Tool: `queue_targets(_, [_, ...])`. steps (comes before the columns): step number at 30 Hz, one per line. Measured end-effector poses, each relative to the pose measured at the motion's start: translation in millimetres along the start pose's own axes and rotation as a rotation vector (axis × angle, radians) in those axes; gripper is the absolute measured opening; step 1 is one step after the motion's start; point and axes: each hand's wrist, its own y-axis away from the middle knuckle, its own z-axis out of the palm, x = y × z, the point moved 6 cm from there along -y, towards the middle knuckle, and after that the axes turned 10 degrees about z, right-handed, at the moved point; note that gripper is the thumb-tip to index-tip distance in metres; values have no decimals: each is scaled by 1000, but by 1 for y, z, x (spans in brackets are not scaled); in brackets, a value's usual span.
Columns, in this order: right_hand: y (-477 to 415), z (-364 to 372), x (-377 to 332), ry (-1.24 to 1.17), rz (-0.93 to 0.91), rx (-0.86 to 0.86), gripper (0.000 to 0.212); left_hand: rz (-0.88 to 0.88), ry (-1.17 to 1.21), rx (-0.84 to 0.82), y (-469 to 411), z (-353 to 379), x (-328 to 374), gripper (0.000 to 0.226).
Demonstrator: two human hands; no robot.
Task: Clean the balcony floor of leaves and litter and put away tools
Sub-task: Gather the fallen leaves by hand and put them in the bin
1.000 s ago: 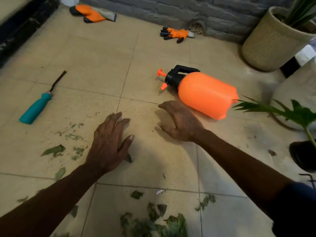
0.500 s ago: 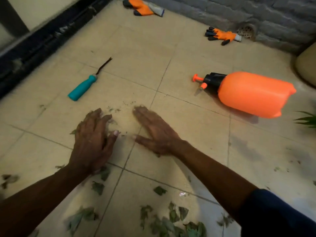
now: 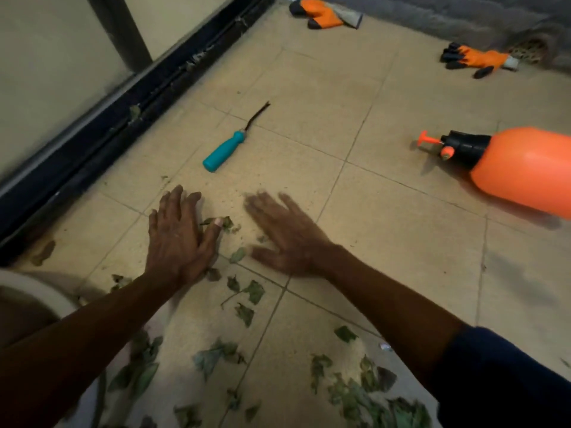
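fingers [image 3: 176,200] of the left hand [image 3: 177,242] straight and spread wide, palm down on the floor [image 3: 309,103], holding nothing; thumb tip touching a small leaf scrap [image 3: 228,223]. fingers [image 3: 262,205] of the right hand [image 3: 287,242] likewise extended and wide, motion-blurred, palm down just beside the left, gripping nothing; contact with the tile not certain.

judged step: raking loose debris toward the body with both flat palms.

leaves [image 3: 253,291] scattered near the wrists and between the forearms, thickening into a heap [image 3: 370,396] at the near edge of view.

farther out, well apart from both hands: teal-handled tool [image 3: 224,152] ahead of the left hand; orange sprayer [image 3: 522,171] on its side to the right; one orange glove [image 3: 327,13] by the far wall, a second glove [image 3: 475,58] beside the drain [image 3: 531,49]. dark door track [image 3: 123,112] along the left, leaf bits lodged in it.

likely faults from here: fine crumbs slipping through the wide gaps between fingers and staying on the tile; scraps near the track pushed into its groove by a sideways sweep; bare palm caught on the tool's thin metal end if a stroke reaches that far. tools not yet put away.
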Motion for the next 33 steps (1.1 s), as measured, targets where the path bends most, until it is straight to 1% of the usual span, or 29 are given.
queue_targets(2, [13, 6, -32, -103, -104, -37, 89, 15, 3, 19, -2, -2, -1, 96])
queue_targets(3, [18, 6, -39, -160, -100, -13, 87, 11, 4, 27, -5, -5, -4, 96])
queue_targets(5, [25, 2, -35, -197, -4, 102, 81, -17, -35, 34, -17, -11, -16, 98])
queue_targets(7, [28, -1, -14, -174, 170, 204, 79, -71, -69, 24, -33, -17, -32, 101])
queue_targets(9, [26, 1, -2, -169, 306, 223, 80, -113, -100, -35, -43, -20, -50, 105])
queue_targets(10, [25, 3, 0, -148, 343, 230, 81, -84, -129, -95, -46, -18, -54, 106])
queue_targets(12, [23, 5, -3, -110, 350, 254, 82, 80, -177, -228, -43, -10, -45, 106])
queue_targets(14, [23, 5, -3, -150, 350, 280, 80, 342, -190, -326, -27, 3, -15, 103])
queue_targets(16, [26, 0, -1, -202, 356, 341, 75, 605, -145, -413, -5, 18, 18, 98])
queue_targets(17, [27, -2, -1, -212, 358, 385, 71, 696, -118, -439, 2, 24, 30, 97])
queue_targets(18, [29, -5, -1, -216, 370, 431, 68, 737, -103, -429, 3, 24, 37, 96])
queue_targets(19, [30, -7, 0, -213, 398, 472, 65, 728, -98, -379, -4, 22, 40, 95])
queue_targets(21, [33, -10, 4, -192, 479, 520, 63, 605, -112, -253, -31, 11, 36, 94])
queue_targets(22, [34, -10, 6, -176, 513, 531, 63, 540, -128, -221, -47, 8, 30, 95])
queue_targets(24, [34, -11, 8, -145, 559, 540, 64, 478, -200, -237, -72, 14, 21, 98])
queue_targets(26, [34, -11, 8, -123, 581, 549, 63, 468, -301, -260, -83, 24, 17, 102])
queue_targets(28, [34, -11, 11, -112, 600, 577, 63, 481, -328, -274, -82, 32, 21, 103])
queue_targets(29, [33, -12, 13, -120, 598, 589, 62, 528, -320, -300, -76, 35, 29, 102])
queue_targets(30, [33, -12, 14, -140, 590, 597, 61, 615, -324, -349, -64, 39, 43, 101])
queue_targets(33, [36, -12, 16, -308, 569, 635, 54, 1010, -324, -560, -3, 55, 88, 98])
